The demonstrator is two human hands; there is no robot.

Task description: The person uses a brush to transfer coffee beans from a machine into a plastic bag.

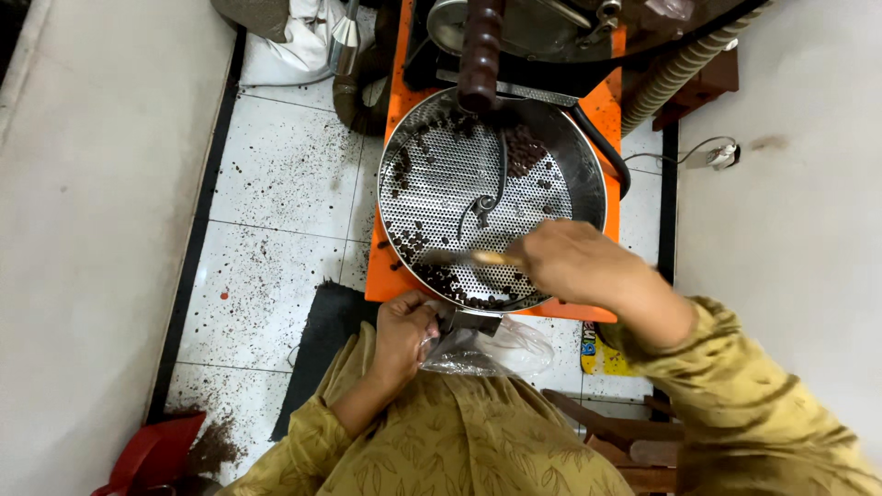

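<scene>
View from above of a person at a coffee-roaster cooling tray. The right hand (571, 260), its fingers closed around a brush with a pale wooden handle (473, 258), reaches over the near rim of the round perforated metal tray (441, 174); the brush lies across the near part of the sieve floor, its blurred head pointing toward the tray's left side. Dark roasted beans (524, 149) lie scattered on the perforations, thickest in a cluster at the far right and in a band along the near rim just below the brush. A curved stirring arm (491, 195) rises from the tray's centre. The left hand (402, 332) sits just below the tray's near edge, fingers curled tightly on the mouth of a clear plastic bag (491, 349), which is held against a small metal chute (473, 321) at the tray's outlet. The tray rests on an orange machine base (386, 276). Beans and dust speckle the white tiled floor (276, 211) to the left, a black mat (322, 340) lies beside the base, and a red dustpan (152, 455) with dark grounds sits at the lower left corner.
</scene>
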